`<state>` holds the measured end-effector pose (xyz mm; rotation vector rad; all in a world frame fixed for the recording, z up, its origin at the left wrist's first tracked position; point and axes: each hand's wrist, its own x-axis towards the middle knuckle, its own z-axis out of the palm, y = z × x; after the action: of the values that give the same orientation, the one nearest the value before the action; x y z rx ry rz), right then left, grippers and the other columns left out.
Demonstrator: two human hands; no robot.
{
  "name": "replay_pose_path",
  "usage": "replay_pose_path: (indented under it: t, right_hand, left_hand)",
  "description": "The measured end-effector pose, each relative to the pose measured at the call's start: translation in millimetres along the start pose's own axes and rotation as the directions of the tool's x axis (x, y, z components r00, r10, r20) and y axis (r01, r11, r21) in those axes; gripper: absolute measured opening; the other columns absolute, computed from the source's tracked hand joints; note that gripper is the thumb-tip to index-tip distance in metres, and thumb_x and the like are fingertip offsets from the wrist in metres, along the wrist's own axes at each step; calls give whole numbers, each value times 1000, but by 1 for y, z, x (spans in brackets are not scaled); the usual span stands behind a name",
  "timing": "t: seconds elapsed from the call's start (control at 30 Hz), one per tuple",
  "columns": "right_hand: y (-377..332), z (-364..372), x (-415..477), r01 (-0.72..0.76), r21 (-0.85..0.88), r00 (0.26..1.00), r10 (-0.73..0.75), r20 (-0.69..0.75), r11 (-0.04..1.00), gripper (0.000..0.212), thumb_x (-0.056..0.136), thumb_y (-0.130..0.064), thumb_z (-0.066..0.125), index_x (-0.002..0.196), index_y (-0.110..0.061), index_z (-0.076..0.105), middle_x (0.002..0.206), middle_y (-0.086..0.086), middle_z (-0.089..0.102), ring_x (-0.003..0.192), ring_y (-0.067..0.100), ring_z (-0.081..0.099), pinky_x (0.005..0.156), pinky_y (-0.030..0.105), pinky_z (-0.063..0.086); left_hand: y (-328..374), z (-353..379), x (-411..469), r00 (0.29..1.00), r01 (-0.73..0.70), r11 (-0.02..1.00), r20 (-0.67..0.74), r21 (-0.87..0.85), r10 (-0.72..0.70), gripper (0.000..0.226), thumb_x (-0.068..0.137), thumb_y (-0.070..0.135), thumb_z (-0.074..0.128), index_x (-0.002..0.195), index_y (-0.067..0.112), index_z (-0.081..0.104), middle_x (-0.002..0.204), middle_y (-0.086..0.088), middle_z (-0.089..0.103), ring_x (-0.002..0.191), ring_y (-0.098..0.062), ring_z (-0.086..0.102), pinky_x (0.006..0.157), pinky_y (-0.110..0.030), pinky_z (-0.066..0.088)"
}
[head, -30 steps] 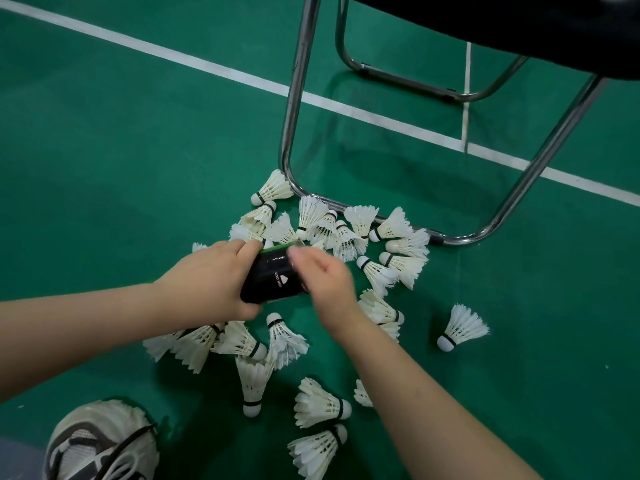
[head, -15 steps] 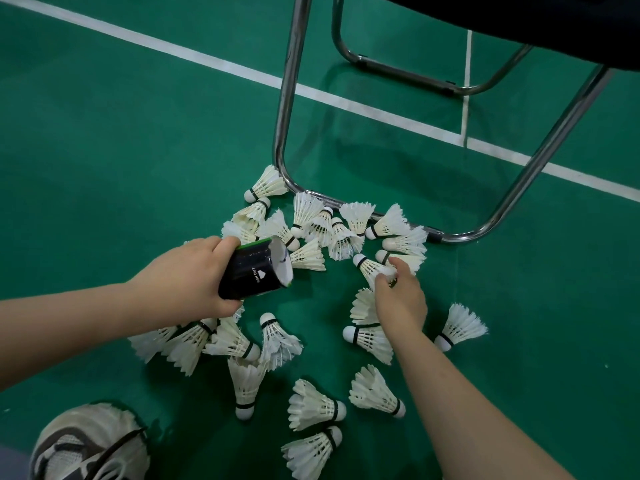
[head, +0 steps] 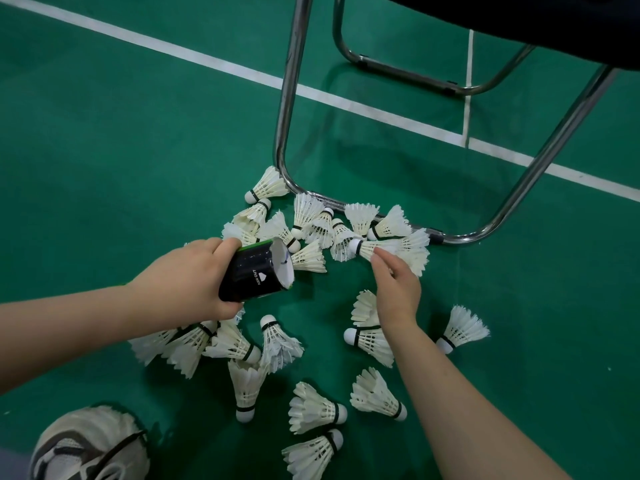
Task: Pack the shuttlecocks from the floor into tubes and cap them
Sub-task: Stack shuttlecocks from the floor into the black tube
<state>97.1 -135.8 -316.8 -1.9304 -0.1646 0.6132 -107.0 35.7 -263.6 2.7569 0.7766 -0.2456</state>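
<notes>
Left grip (head: 187,275) curled round glossy black cylindrical tube (head: 252,275); right grip (head: 396,289) pinches feather skirt of white shuttlecock (head: 372,246).

My bare left forearm (head: 69,327) comes in from the left edge and runs almost level. My left hand (head: 187,278) shows me its back, fingers and thumb curled round a short black cardboard tube (head: 252,275) whose open mouth is turned to the right. My bare right forearm (head: 460,393) rises from the bottom edge, slanting up and to the left. My right hand (head: 398,289) is palm down with the wrist straight, and its fingertips (head: 377,258) pinch the skirt of a white feathered shuttlecock (head: 372,247). The two hands are apart.
</notes>
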Motion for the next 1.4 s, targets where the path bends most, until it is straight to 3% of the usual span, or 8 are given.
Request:
replay_pose_path:
  t: [0.4, 0.57, 0.73, 0.83, 0.97, 1.2, 1.3, 1.4]
  right_hand:
    - [-46, 40, -51, 499, 185, 855, -516, 55, 847, 22, 78, -16, 69, 83, -37, 68, 76, -22, 67, 79, 1, 63, 76, 18, 51]
    - [-51, 43, -70, 347, 167, 831, -385, 402, 923, 16, 80, -25, 64, 71, -39, 62, 70, -15, 62, 72, 6, 56, 67, 22, 49]
    - [-58, 42, -75, 271, 87, 813, -277, 512, 959, 24, 83, -26, 66, 86, -31, 43, 78, -14, 58, 69, -5, 53, 64, 13, 42]
    - [-65, 40, -76, 315, -20, 737, -231, 635, 949, 19, 83, -29, 65, 94, -33, 51, 99, -9, 63, 93, 3, 58, 78, 16, 47]
    - [-71, 44, -75, 301, -85, 651, -140, 746, 950, 32, 69, -36, 62, 98, -20, 63, 97, 8, 67, 86, 17, 60, 79, 34, 51]
    - [-80, 44, -70, 141, -94, 411, 28, 911, 986, 23, 76, -10, 71, 87, -28, 63, 82, -9, 62, 75, 0, 59, 70, 14, 47]
    - [-77, 46, -72, 196, -58, 498, -48, 866, 979, 8, 71, -30, 67, 78, -31, 63, 77, -8, 60, 73, 7, 56, 69, 19, 46]
    - [-73, 42, -67, 220, 88, 730, -224, 646, 971, 20, 74, -39, 56, 69, -21, 63, 66, -7, 58, 67, 9, 52, 62, 16, 44]
  left_hand:
    - [3, -7, -1, 1000, 12, 1000, 0, -6, -12, 58, 67, 50, 65, 112, 22, 43, 93, 6, 52, 83, -12, 51, 70, -28, 49]
    - [3, -10, -1, 1000, 8, 1000, -19, -17, -8, 59, 67, 50, 64, 114, 22, 42, 94, 6, 51, 83, -12, 50, 71, -27, 49]
    - [4, -8, -2, 1000, -10, 1000, -21, -25, 10, 61, 67, 52, 64, 116, 22, 43, 95, 7, 51, 83, -11, 50, 71, -25, 48]
    - [8, -10, -4, 1000, -8, 1000, -17, -29, 8, 60, 68, 53, 62, 116, 23, 42, 94, 9, 50, 83, -10, 50, 71, -24, 48]
    - [14, -15, -6, 1000, -24, 999, -17, -38, 24, 58, 67, 51, 60, 114, 22, 44, 96, 8, 51, 86, -11, 51, 74, -27, 48]
    - [19, -12, -9, 987, -150, 984, -40, 91, 155, 59, 53, 71, 52, 90, 25, 56, 70, 11, 53, 58, -8, 52, 50, -19, 42]
    - [21, -16, -8, 989, -134, 989, -47, 62, 137, 58, 54, 61, 54, 99, 24, 56, 79, 11, 55, 67, -8, 56, 56, -20, 47]
    - [17, -17, -6, 997, -62, 998, -44, 22, 63, 60, 68, 55, 54, 119, 27, 39, 105, 10, 51, 94, -10, 51, 79, -23, 46]
